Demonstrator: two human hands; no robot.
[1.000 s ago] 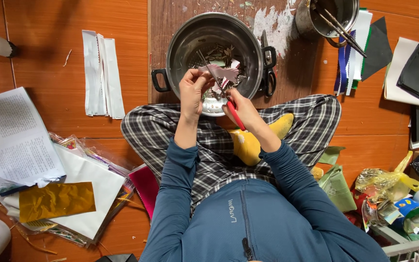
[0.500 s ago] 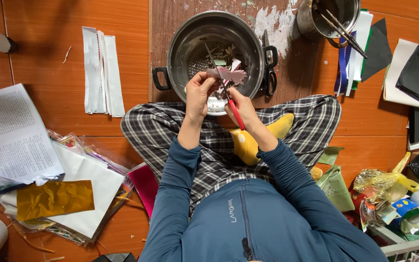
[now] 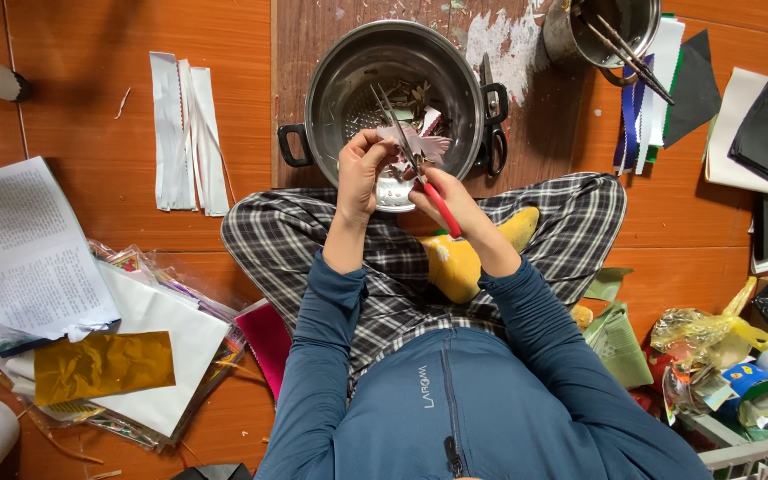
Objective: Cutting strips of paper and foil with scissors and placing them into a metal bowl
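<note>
My left hand (image 3: pixel 359 173) pinches a small pink cut-paper piece (image 3: pixel 418 142) over a steel pot (image 3: pixel 331 98) that stands on the floor before my crossed legs. In my right hand (image 3: pixel 448 197) are red-handled scissors (image 3: pixel 428 191), their blades open and reaching up past the paper. Paper scraps lie at the bottom of the pot. I sit cross-legged in plaid trousers and yellow socks.
Black scissors (image 3: pixel 491 133) lie right of the pot. White paper strips (image 3: pixel 187 133) lie to the left, printed sheets (image 3: pixel 24 249) and gold foil (image 3: pixel 100 366) at lower left. A metal cup with sticks (image 3: pixel 602 31), black and coloured paper and plastic bags (image 3: pixel 713 347) sit at right.
The pink paper has turned slightly in my left hand, and the scissor blades now stand open, pointing up over the pot. Both hands stay over the pot.
</note>
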